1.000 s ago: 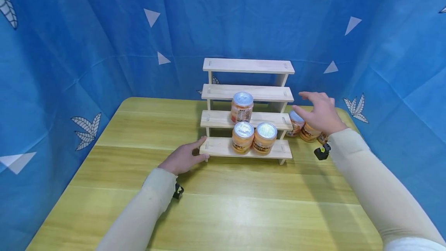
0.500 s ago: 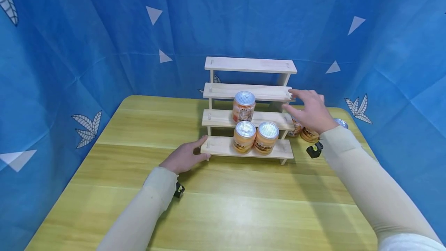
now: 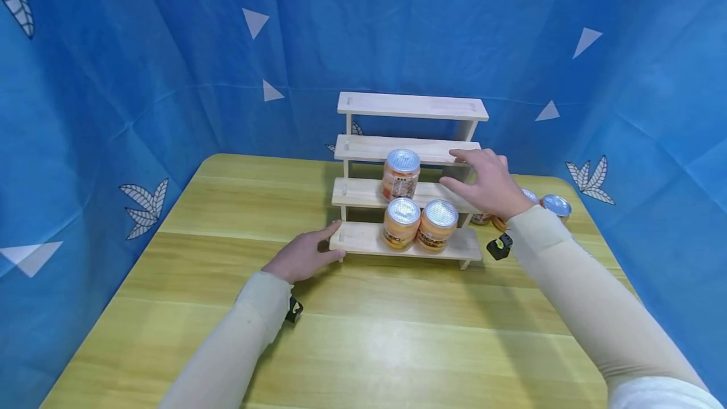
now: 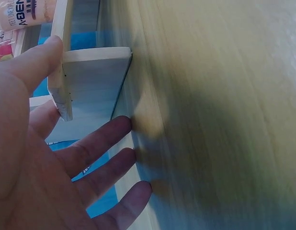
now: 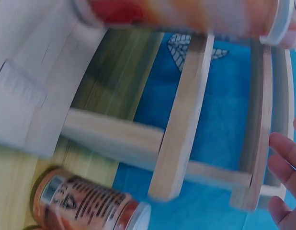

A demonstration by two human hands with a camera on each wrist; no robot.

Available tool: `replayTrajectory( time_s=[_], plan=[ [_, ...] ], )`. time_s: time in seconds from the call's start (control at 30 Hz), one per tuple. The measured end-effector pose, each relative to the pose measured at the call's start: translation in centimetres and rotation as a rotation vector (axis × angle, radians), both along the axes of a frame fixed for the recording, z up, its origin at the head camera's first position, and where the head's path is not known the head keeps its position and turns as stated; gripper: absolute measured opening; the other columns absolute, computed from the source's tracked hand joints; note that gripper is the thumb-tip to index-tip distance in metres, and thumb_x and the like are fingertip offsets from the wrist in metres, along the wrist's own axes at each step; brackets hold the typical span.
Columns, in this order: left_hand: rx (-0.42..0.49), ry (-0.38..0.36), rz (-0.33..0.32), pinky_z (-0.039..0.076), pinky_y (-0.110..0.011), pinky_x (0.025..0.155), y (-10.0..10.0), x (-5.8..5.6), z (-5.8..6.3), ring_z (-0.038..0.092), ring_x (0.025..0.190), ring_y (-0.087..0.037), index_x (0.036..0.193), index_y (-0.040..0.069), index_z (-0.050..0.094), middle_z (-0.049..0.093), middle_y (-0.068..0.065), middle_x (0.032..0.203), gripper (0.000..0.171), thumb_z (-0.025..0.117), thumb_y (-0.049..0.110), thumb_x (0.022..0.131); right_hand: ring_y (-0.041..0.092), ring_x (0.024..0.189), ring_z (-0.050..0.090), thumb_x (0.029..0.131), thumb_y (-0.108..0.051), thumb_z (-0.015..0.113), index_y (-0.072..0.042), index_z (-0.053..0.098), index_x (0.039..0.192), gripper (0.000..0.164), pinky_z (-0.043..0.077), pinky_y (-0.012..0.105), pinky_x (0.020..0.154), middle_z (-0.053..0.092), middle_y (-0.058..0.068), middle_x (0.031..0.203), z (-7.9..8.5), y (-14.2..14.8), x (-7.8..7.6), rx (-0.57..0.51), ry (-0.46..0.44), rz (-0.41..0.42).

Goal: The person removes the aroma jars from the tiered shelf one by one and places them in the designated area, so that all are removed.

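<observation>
A white wooden four-step display stand [image 3: 411, 106] stands near the table's far edge. At its lowest left corner my left hand [image 3: 303, 256] pinches the board end between thumb and index finger; its other fingers are extended along the side. My right hand [image 3: 487, 183], thumb and fingers spread and holding nothing, is over the stand's right end by the second and third steps. Left of it, a silver-lidded orange jar [image 3: 401, 180] stands upright on the second step. Two similar jars, a left one [image 3: 401, 231] and a right one [image 3: 436, 232], sit side by side on the lowest step.
Several more jars [image 3: 556, 207] stand on the table right of the stand, partly hidden behind my right hand and sleeve. A blue patterned curtain [image 3: 307, 36] hangs at the back and sides. The wooden table [image 3: 392, 333] extends toward me.
My right hand has moved left, from above the jars on the table to over the stand's right end. The left hand stays at the stand's corner; the view has shifted slightly.
</observation>
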State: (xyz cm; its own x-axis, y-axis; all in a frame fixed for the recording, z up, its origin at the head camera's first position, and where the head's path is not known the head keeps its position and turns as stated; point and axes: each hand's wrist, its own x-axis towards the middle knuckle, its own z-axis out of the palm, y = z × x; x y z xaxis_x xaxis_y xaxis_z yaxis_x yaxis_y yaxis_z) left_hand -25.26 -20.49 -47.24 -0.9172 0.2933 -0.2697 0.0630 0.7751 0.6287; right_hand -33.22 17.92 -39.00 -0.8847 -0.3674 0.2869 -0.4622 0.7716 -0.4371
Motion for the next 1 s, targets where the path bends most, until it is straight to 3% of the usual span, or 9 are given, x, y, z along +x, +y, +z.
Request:
replayTrajectory(
  time_s=[0.23,0.7,1.0],
  plan=[
    [-0.007,0.0,0.002,0.034,-0.051,0.116,0.0,-0.1,0.1,0.029,0.149,-0.029,0.161,0.039,0.019,0.026,0.001,0.164,0.081,0.06,0.061,0.094,0.034,0.133,0.041,0.092,-0.051,0.069,-0.008,0.052,0.146,0.071,0.027,0.055,0.098,0.055,0.013,0.144,0.6,-2.0,0.0,0.024,-0.018,0.046],
    [-0.014,0.01,-0.01,0.034,-0.05,0.116,0.0,0.0,0.1,0.031,0.148,-0.028,0.161,0.037,0.019,0.028,-0.002,0.163,0.081,0.06,0.06,0.095,0.029,0.13,0.042,0.088,-0.052,0.074,-0.01,0.049,0.149,0.078,0.028,0.054,0.104,0.058,0.011,0.137,1.8,-4.4,0.0,0.076,-0.059,0.109],
    [-0.018,0.015,-0.021,0.032,-0.05,0.117,-0.2,-0.2,-0.1,0.031,0.148,-0.027,0.161,0.038,0.019,0.029,-0.004,0.163,0.081,0.059,0.062,0.095,0.027,0.128,0.044,0.084,-0.056,0.076,-0.011,0.046,0.151,0.086,0.029,0.051,0.104,0.057,0.007,0.14,2.2,-6.3,-1.0,0.095,-0.057,0.153]
  ],
)
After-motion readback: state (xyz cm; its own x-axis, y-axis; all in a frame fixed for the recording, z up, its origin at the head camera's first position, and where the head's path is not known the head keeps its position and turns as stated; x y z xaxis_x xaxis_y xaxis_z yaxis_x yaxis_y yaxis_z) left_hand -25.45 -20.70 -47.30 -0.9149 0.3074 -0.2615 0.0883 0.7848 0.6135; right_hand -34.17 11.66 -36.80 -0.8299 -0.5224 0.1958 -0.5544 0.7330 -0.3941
